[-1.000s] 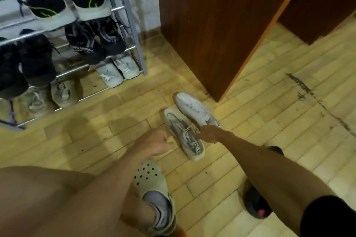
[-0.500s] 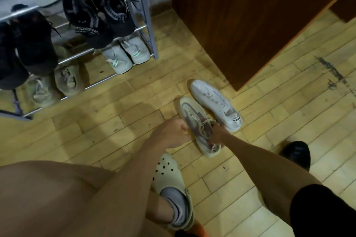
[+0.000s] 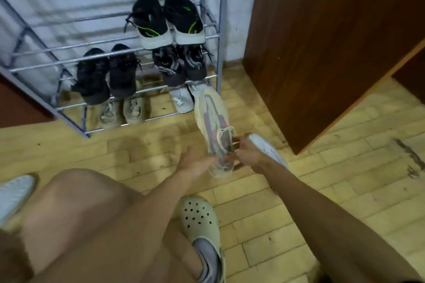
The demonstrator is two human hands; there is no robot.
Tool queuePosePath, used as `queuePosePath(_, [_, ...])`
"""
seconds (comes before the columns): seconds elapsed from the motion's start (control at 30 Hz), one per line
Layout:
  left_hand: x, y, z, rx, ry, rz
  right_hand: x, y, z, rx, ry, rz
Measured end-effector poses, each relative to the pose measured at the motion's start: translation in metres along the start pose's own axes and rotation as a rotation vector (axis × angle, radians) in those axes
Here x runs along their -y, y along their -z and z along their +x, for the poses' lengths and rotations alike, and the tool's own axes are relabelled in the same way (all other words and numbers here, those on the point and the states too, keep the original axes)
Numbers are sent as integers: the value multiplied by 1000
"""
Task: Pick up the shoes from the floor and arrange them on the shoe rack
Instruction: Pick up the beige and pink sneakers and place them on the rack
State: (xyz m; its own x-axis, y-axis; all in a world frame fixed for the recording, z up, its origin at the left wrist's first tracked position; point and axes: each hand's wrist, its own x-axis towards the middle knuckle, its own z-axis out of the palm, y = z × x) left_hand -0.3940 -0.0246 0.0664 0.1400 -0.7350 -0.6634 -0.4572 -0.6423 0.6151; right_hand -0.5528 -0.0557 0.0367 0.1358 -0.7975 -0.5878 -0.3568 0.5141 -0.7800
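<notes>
Now right hand (image 3: 247, 153) pinching beige sneaker (image 3: 215, 126), left hand (image 3: 195, 163) open beside it, labels unreadable

Wooden plank floor (image 3: 322, 202), pale yellow, dark scuff marks (image 3: 411, 158) at right edge. Dark brown wooden cabinet (image 3: 333, 41) standing on floor at right. White wall (image 3: 236, 7) behind. Pale green perforated clog (image 3: 202, 220) worn over grey sock (image 3: 207, 257)
</notes>
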Motion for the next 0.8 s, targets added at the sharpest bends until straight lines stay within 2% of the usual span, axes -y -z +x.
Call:
queuePosePath(0.13, [-18, 49, -25, -105, -120, -283, 72, -18, -29, 83, 224, -98])
queuePosePath(0.23, [-28, 98, -55, -130, -211, -382, 128, -36, -50, 98, 369, -242])
queuePosePath(0.43, [-15, 209, -125, -296, -354, -533, 231, -105, -94, 129, 600, -352])
queuePosePath(0.57, [32, 270, -162, -375, -401, -611, 269, -182, -116, 204, 654, -478])
queuePosePath(0.7, [109, 317, -182, -496, -366, -717, 290, -274, -137, 317, 652, -602])
queuePosePath(0.8, [174, 336, -190, -515, -298, -785, 284, -345, -141, 384, 607, -686])
